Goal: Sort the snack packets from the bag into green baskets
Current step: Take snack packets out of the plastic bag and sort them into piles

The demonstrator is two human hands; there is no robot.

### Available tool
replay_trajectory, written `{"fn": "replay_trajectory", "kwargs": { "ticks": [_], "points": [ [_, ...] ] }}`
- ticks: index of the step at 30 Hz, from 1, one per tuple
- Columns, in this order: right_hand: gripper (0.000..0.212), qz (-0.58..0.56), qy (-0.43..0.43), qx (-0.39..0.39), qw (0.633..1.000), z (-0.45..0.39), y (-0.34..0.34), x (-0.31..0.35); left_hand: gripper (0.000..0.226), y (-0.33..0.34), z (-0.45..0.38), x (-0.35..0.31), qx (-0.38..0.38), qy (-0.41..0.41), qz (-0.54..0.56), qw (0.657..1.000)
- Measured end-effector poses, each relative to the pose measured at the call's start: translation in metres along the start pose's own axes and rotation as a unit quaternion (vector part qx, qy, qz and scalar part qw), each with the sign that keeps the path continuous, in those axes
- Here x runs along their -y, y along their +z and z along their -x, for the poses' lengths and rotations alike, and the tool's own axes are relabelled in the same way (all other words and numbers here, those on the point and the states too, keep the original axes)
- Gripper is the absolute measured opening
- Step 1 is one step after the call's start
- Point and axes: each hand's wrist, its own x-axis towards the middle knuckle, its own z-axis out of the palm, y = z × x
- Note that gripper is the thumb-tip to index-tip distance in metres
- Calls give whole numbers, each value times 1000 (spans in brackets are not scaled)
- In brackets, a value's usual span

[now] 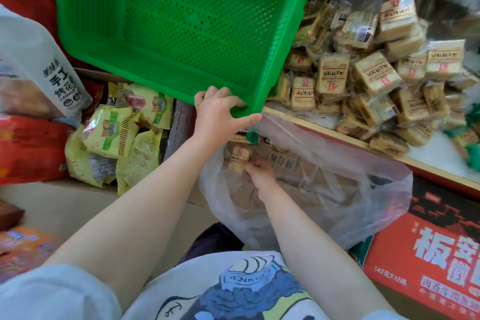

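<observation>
A green mesh basket is tilted up at the top centre, nothing lying in it. My left hand grips its near corner, thumb under the rim. Below it hangs a clear plastic bag holding tan snack packets. My right hand reaches into the bag and pinches one tan snack packet with a red mark. A heap of the same tan packets lies on the shelf to the right.
Yellow-green snack packets fill a cardboard box at the left. A white printed bag and a red bag stand further left. A red printed carton sits at the lower right. The shelf's gold edge runs diagonally.
</observation>
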Motion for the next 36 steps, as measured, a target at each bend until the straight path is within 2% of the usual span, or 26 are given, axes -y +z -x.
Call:
{"fn": "replay_trajectory", "kwargs": {
  "ticks": [3,7,9,13,15,18,19,21,23,25,27,29,32,34,36],
  "points": [
    [21,-16,24,28,999,25,-19,3,62,0,-1,-7,-11,5,-15,1000],
    [18,-34,25,26,999,59,-51,19,68,-11,-10,-22,-33,15,-31,999],
    [16,-83,26,18,996,74,-67,32,62,-18,-19,-30,-37,21,-48,998],
    [13,-195,-45,-1,980,98,-94,72,58,-21,-21,-38,-6,17,-104,994],
    [14,-217,-98,-15,971,105,-103,98,56,-18,-12,-39,-52,37,-98,993],
    [21,-234,-152,-17,960,99,-106,139,38,-16,13,-38,-162,50,-52,984],
    [28,-234,-165,-18,958,96,-104,150,34,-15,23,-36,-160,47,-38,985],
    [45,-242,-169,-33,955,87,-101,165,32,-13,42,-30,-87,0,12,996],
    [49,-247,-156,-57,955,84,-98,164,29,-7,57,-23,8,-99,55,993],
    [32,-222,-142,-50,963,85,-95,147,26,3,67,-16,81,-182,68,978],
    [14,-167,-120,-10,979,90,-90,116,29,13,73,-13,124,-220,75,965],
    [11,-106,-68,41,991,96,-82,82,31,22,77,-12,155,-244,96,953],
    [8,-75,-1,78,994,82,-66,43,43,34,85,-5,156,-261,132,943],
    [14,-90,13,76,993,59,-53,31,49,39,92,5,112,-219,73,966],
    [24,-95,13,75,993,33,-35,29,47,39,97,15,54,-162,-31,985]
  ]
}}
